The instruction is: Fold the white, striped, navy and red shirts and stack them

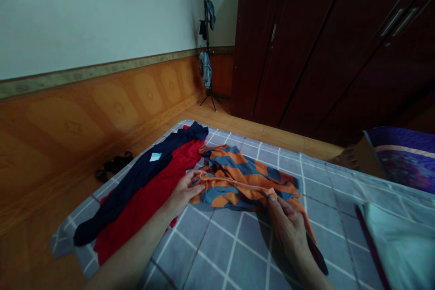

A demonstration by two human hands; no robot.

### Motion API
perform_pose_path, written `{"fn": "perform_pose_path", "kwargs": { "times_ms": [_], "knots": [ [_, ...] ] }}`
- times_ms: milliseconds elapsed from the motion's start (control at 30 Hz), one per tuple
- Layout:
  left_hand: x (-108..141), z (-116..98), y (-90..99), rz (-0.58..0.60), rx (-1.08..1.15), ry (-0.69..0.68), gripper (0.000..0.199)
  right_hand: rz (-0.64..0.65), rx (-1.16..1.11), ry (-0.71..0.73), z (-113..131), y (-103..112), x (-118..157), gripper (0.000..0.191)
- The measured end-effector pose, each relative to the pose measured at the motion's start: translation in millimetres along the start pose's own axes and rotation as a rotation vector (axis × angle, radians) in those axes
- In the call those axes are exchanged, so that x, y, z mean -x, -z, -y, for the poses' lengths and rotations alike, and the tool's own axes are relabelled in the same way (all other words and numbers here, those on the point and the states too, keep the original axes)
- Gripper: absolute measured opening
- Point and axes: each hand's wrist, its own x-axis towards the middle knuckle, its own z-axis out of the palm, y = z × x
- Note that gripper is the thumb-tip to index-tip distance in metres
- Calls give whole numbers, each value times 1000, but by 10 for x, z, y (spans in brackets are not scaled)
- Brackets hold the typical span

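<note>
An orange and grey-blue patterned garment (pixel 238 167) lies crumpled on the grey checked bed cover (pixel 217 231). My left hand (pixel 186 190) pinches the left end of its pale seam between thumb and fingers. At the seam's right end, my right hand (pixel 288 222) grips the fabric with thumb and curled fingers. The seam is stretched between the two hands. Part of the cloth hangs behind my right hand, beside a dark curved edge that I cannot make out.
Left of the patterned garment lie a navy garment (pixel 136 181) and a red one (pixel 152 199). Pale folded cloth (pixel 401 235) is at the right. Beyond the bed stand a coat rack (pixel 208 45) and a dark wardrobe (pixel 306 45); dark shoes (pixel 117 163) are on the floor.
</note>
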Motion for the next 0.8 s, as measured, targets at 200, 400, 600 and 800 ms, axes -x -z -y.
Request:
{"fn": "perform_pose_path", "kwargs": {
  "times_ms": [200, 400, 600, 800],
  "knots": [
    [6, 51, 1, -94, -38, -62, 27, 35, 2, -47, -44, 31, -1, 44],
    [-18, 134, 15, -96, 86, -14, 28, -8, -48, -83, -34, 34, -3, 44],
    [-8, 90, 15, -81, 71, -63, 22, -43, -108, -145, 29, -6, 15, 47],
    [6, 70, 25, -45, 68, -73, 36, -40, -167, -160, -38, 46, -24, 41]
  ]
}}
